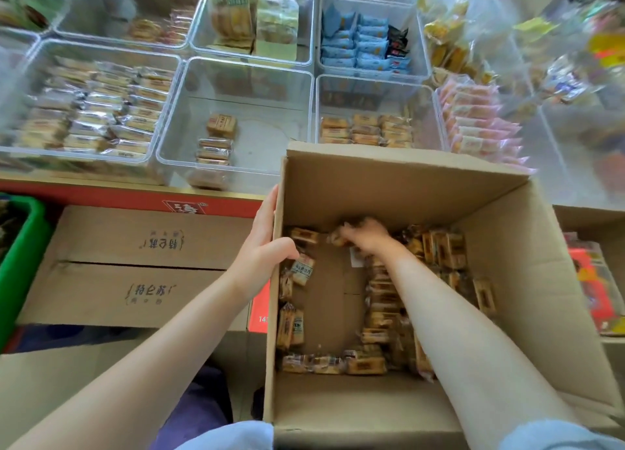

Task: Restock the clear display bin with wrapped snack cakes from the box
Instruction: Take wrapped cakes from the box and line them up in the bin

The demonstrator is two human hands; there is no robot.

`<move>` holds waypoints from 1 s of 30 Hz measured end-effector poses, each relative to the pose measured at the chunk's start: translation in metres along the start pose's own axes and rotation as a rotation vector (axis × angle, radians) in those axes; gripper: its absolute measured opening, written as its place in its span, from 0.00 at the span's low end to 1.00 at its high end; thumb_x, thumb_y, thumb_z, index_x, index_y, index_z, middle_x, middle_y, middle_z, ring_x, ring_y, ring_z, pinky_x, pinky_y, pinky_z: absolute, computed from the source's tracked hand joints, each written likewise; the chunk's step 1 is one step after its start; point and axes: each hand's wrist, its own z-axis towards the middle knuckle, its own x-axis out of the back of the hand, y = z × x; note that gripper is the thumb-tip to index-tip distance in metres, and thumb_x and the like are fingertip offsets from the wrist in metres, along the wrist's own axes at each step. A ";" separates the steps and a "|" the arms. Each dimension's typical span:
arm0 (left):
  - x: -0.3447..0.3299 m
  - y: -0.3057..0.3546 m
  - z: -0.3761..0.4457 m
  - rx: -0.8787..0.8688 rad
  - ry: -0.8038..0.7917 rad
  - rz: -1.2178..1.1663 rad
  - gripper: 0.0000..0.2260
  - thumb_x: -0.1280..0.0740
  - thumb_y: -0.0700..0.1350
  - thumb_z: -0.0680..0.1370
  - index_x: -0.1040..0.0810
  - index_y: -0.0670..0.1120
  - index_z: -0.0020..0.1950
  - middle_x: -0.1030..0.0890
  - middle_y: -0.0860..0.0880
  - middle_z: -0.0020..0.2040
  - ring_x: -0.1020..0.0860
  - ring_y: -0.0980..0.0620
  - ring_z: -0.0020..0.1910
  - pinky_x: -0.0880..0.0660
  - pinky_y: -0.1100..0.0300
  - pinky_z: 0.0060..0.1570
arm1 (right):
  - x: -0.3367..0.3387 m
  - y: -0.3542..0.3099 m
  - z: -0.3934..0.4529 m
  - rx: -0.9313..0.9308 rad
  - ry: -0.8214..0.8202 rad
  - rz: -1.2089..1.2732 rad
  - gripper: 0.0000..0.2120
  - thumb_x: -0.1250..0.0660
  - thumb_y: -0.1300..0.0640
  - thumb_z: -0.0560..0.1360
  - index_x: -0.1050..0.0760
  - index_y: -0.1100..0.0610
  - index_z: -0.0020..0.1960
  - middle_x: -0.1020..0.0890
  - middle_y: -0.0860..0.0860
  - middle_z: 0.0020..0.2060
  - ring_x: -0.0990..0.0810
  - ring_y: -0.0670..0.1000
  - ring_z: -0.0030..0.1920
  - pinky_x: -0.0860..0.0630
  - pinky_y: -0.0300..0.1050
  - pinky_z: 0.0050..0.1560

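- Rows of clear plastic bins are filling the shop shelf ahead, most holding wrapped snacks in neat ranks.
- Directly beyond the open cardboard box [389, 179], the clear display bin [236, 77] is sitting nearly bare, with only a few wrapped snack cakes [216, 142] lying along its left side.
- More snack cakes in the box [378, 311] are lying scattered around the walls, leaving a bare patch of cardboard floor in the middle.
- The left hand [262, 246] is bracing the box by its left wall, thumb hooking over the rim to the inside, fingers lying straight along the outside.
- The right hand [363, 235] is reaching deep to the far wall of the box, fingers curling down over a cluster of cakes [338, 236]; motion blur is hiding how many it is gathering, and whether they are lifted I cannot tell.
- The bin is lying up and to the left of the right hand, past the box's far rim, so the right hand appears to be the one to carry across.
- A sealed printed carton [135, 263] is resting to the left of the box, beside a green crate [20, 257].
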 end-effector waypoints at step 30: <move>0.300 -0.036 0.175 -0.011 -0.067 1.291 0.50 0.45 0.76 0.74 0.60 0.47 0.83 0.62 0.45 0.83 0.59 0.46 0.82 0.57 0.46 0.80 | -0.010 -0.302 -0.041 0.438 0.374 0.070 0.14 0.29 0.56 0.76 0.24 0.47 0.60 0.24 0.51 0.55 0.22 0.49 0.50 0.27 0.42 0.49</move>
